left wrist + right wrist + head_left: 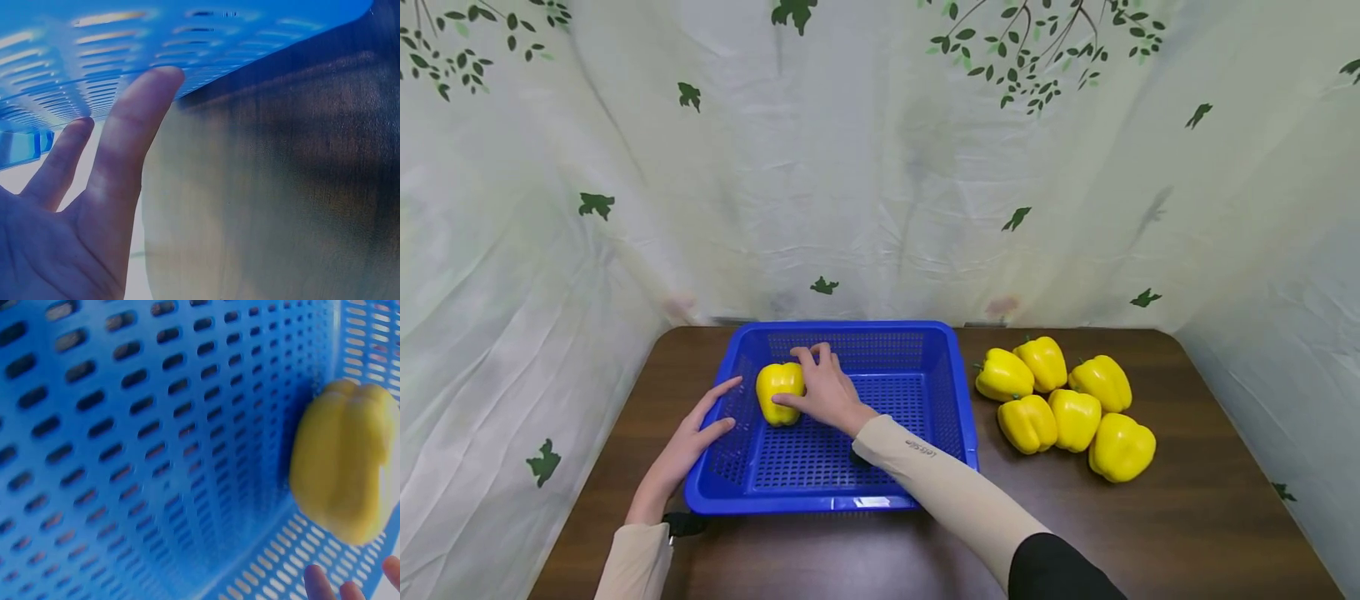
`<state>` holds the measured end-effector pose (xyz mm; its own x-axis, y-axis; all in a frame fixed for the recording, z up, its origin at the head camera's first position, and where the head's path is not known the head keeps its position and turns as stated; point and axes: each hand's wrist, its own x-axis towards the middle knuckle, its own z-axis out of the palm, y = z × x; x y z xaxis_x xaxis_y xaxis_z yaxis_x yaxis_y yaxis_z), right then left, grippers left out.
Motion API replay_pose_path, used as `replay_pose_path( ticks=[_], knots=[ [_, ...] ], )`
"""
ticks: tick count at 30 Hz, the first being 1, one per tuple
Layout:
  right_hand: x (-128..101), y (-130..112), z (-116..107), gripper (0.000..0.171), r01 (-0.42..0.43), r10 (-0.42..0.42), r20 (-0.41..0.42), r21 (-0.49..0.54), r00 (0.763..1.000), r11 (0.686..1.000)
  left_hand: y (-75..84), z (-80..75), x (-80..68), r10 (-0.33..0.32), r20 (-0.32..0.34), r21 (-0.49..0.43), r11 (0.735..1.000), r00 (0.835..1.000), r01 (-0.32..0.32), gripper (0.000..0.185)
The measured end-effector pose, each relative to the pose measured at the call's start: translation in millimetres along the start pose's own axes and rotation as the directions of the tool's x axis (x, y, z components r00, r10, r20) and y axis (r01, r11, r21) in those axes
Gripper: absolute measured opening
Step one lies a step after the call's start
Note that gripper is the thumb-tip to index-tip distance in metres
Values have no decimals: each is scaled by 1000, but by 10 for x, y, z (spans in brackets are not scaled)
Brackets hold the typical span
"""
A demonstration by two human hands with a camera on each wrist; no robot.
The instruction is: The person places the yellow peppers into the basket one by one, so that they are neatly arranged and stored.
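Pinching is what my right hand (827,390) does now: the thumb and the curled fingers close on a yellow pepper (779,392), so the grip is around the right side of this pepper. Under the grip is the slotted floor of the blue basket (951,392), and the pepper sits on it in the left part of the basket, close to the left wall. From the right wrist view I see the same pepper (340,462) against the blue perforated wall (156,456), and only some fingertips (317,582) show at the bottom edge, so this view does not tell me how tight the grip is. To the left of the grip, on the other side of the basket wall, my left hand (688,442) lies with straight, spread fingers; it touches the outside of the basket and holds nothing. The left wrist view shows the fingers (134,125) stretched up to the blue wall (206,44), with the dark tabletop (300,187) beside them. Well to the right of the grip, outside the basket, a group of six more yellow peppers (1067,400) lies on the brown tabletop (1210,508), touching each other. Behind all this hangs a pale curtain with green leaves (880,167).
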<state>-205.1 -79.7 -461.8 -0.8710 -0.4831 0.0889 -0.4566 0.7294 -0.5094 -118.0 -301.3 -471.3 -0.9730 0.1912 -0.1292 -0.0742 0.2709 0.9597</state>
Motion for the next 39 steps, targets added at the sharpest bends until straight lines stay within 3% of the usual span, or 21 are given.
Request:
replay_pose_path(
  ticks=[18, 39],
  knots=[
    [-314, 269, -639, 69, 27, -16, -60, 178, 998, 984, -18, 1, -6, -1, -17, 29, 1000, 1000, 1, 57],
    [-658, 671, -1236, 66, 49, -19, -133, 227, 991, 973, -25, 3, -4, 9, -16, 41, 999, 1000, -8, 55]
  ],
)
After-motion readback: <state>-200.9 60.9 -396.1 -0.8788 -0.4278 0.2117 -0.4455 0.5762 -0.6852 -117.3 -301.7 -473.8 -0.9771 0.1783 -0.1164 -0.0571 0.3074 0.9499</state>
